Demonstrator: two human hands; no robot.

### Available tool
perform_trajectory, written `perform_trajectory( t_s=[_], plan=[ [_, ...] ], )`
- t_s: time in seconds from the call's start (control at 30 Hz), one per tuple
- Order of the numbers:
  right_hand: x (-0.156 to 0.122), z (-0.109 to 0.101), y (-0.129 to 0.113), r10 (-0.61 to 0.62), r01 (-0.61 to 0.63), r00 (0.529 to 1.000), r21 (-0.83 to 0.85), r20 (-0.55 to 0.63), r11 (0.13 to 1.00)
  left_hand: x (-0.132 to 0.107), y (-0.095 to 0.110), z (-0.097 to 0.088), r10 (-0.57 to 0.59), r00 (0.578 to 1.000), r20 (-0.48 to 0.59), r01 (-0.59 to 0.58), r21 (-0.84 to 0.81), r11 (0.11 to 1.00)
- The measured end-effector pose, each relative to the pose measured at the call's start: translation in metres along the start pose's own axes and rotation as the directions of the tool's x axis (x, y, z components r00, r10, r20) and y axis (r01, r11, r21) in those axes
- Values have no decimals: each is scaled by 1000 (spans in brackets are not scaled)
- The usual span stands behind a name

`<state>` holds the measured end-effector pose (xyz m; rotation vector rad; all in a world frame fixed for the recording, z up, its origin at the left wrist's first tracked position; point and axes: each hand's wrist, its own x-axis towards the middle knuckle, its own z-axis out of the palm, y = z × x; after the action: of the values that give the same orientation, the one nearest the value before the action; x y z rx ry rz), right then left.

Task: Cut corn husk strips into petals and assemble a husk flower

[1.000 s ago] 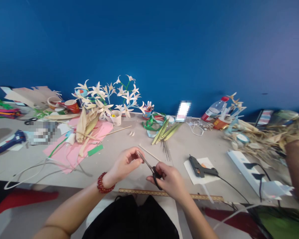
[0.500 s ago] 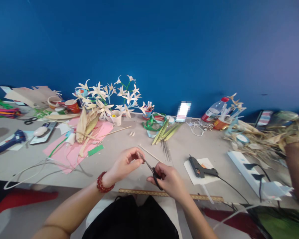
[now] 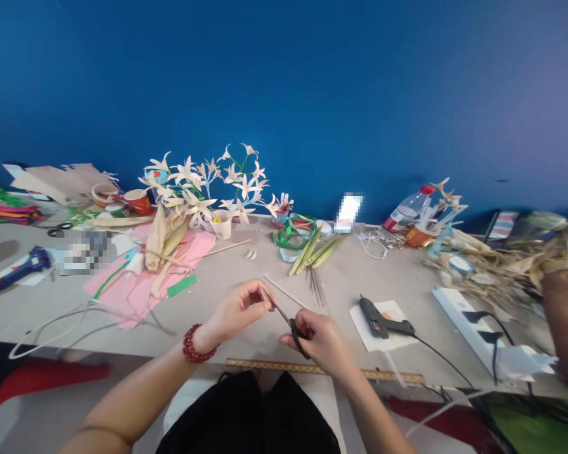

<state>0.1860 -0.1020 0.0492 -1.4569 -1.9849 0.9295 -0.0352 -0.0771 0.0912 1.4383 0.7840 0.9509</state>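
Observation:
My right hand (image 3: pixel 324 340) grips a pair of black-handled scissors (image 3: pixel 284 317), its fingers at the handles and the blades pointing up and left. At the blade tips, my left hand (image 3: pixel 240 310) has thumb and fingers pinched together. Whatever lies between those fingertips is too small to make out. Just beyond both hands lies a thin wooden stick (image 3: pixel 286 292) on the table (image 3: pixel 227 268). Several thin wires (image 3: pixel 316 287) and green husk-like strips (image 3: pixel 307 252) are further back. A patterned strip (image 3: pixel 274 367) runs along the front edge below my hands.
White handmade flowers (image 3: pixel 199 205) in cups and pink paper (image 3: pixel 137 302) with dried husks lie left. A black glue gun (image 3: pixel 381 320), a power strip (image 3: pixel 468 321) and a bottle (image 3: pixel 409 208) are right. Another person's hand (image 3: pixel 565 315) shows at the right edge.

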Motion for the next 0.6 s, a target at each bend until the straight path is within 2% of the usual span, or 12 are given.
perform_trajectory(
  t_s=[0.17,0.27,0.37,0.47,0.6],
  plan=[
    [3,-3,3,28,-28,999,19,-33,999,1,2,1,-5,1000,12,6,-48,999],
    [5,-1,8,88,-97,995,-202,-54,975,2,4,3,-65,998,-15,64,-84,994],
    [7,6,15,139,-148,989,-433,-51,889,2,3,4,-119,991,-55,112,-119,987],
    [11,14,18,149,-134,989,-565,-20,814,0,-3,4,-129,988,-80,117,-143,983],
    [18,15,13,132,-81,991,-649,29,756,-5,-14,2,-145,983,-115,125,-167,978]
  ],
)
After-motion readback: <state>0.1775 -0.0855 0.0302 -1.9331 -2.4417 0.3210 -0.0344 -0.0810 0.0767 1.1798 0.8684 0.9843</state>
